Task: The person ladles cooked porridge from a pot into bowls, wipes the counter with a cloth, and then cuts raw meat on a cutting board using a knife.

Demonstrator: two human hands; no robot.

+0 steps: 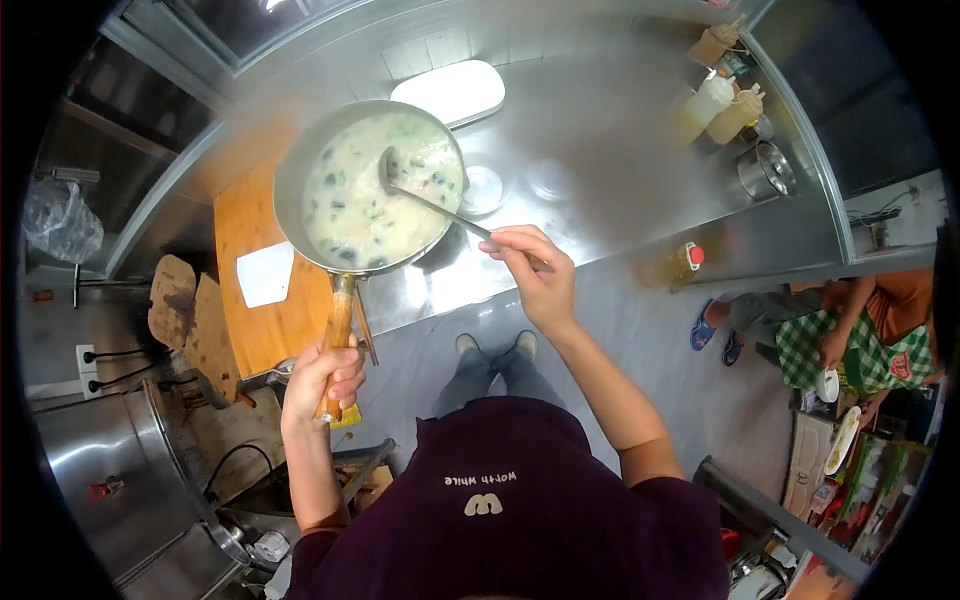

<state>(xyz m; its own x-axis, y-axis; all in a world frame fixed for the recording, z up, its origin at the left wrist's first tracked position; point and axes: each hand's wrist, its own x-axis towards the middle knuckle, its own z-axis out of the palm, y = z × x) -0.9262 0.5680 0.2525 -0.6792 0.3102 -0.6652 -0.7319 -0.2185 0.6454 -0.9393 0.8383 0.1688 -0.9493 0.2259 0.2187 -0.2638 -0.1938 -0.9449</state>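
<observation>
My left hand point(325, 380) is wrapped round the wooden handle point(341, 315) of a large saucepan point(283, 200). Pale, thick porridge point(350, 190) with dark chunks and green bits fills much of the pan. In my right hand point(535, 268) is the handle of a metal ladle point(430, 205); its bowl dips into the porridge near the middle. Just right of the pan, a round clear lid or shallow dish point(484, 188) lies on the steel counter point(620, 130). Behind the pan is a white oblong tray point(460, 90).
A wooden board point(240, 215) with a white sheet point(265, 275) lies left of the pan. Squeeze bottles point(712, 92) and a metal pot point(765, 172) stand at the counter's right end. An oil bottle with a red cap point(693, 256) is at the front edge. Another person point(860, 320) holds plates at right.
</observation>
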